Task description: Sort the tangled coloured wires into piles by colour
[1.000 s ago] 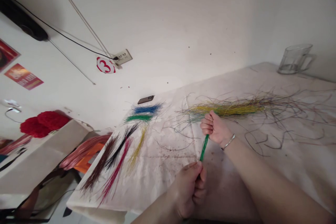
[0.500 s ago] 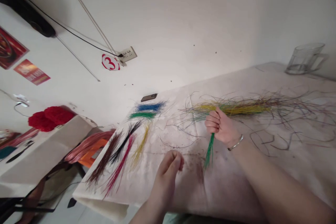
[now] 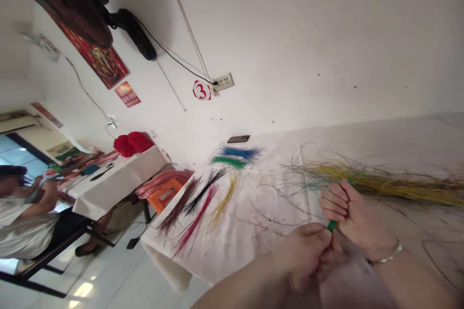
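Observation:
My right hand (image 3: 348,212) is closed in a fist round a thin bunch of green strands (image 3: 331,225), a bracelet on its wrist. My left hand (image 3: 308,251) is closed too, pinching the lower end of the same green bunch just below the right fist. Both hands hover over a white-covered table (image 3: 253,236). Right behind the right hand lies a long tangled heap of mixed yellow and green strands (image 3: 384,181).
Sorted bunches lie on the cloth to the left: blue (image 3: 241,151), green (image 3: 228,161), yellow (image 3: 223,202), black (image 3: 205,187), red (image 3: 195,222), dark red (image 3: 177,205). A phone (image 3: 238,139) lies by the wall. Another table (image 3: 116,181) and a seated person (image 3: 25,217) are at the left.
My left hand has come back from the table and closed on the lower end of the green bunch. My view has swung left, showing the room and a seated person.

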The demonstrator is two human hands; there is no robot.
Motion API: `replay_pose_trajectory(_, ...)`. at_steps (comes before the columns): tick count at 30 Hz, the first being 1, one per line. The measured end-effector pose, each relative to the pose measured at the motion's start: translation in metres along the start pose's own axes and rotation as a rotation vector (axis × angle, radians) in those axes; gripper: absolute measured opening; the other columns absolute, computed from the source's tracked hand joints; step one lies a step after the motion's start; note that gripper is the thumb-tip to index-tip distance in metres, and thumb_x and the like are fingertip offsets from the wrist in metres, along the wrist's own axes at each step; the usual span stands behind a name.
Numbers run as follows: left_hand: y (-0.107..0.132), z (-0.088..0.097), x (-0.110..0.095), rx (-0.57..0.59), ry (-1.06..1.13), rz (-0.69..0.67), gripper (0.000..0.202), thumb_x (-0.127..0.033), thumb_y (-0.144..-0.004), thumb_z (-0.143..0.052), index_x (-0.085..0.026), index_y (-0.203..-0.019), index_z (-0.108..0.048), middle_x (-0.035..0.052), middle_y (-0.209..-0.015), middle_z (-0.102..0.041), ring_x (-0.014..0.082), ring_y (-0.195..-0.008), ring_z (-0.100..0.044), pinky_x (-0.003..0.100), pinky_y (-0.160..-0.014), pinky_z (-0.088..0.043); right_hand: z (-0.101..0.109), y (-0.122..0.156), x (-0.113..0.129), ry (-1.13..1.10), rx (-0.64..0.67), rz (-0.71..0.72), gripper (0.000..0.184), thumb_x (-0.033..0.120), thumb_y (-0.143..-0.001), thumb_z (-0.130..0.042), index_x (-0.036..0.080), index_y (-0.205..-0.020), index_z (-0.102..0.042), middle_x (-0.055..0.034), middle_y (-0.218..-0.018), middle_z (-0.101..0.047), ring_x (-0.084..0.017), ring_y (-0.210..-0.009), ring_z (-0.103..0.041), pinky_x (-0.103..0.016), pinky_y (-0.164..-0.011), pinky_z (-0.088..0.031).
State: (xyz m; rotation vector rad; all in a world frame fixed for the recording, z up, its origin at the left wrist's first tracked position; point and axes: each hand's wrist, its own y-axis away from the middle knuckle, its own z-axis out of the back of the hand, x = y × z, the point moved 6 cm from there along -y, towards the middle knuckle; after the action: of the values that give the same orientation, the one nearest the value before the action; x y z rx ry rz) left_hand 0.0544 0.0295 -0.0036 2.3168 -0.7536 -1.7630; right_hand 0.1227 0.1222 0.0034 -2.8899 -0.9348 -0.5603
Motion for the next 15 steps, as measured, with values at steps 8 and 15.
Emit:
replay_pose_trajectory(8,0.022,0.07,-0.041,-0.196,0.254,-0.127,0.027,-0.044,-0.079,-0.058,-0.021,-0.074,-0.046,-0.0098,-0.047,-0.03,0.0048,-0.036,-0.014,0.019,-0.036,-0.006,0.018,-0.008,-0.009,1.114,-0.294,0.298,0.034,0.052,-0.075,-0.057,0.023,-0.091,-0.062,-0.0056,-0.082,-0.064,-0.023,-0.076,-0.06,-0.035,-0.069,-0.05)
replay_pose_trajectory(15,0.026,0.206,-0.129,-0.585,0.489,-0.42,0.016,-0.018,-0.091,-0.041,-0.018,-0.076,-0.048,-0.0085,-0.053,-0.03,0.0036,-0.035,-0.022,0.015,-0.035,-0.015,0.041,-0.031,-0.013,1.791,-0.37,0.287,0.036,0.054,-0.082,-0.039,0.024,-0.078,-0.059,-0.0019,-0.068,-0.065,-0.022,-0.067,-0.06,-0.033,-0.063,-0.043)
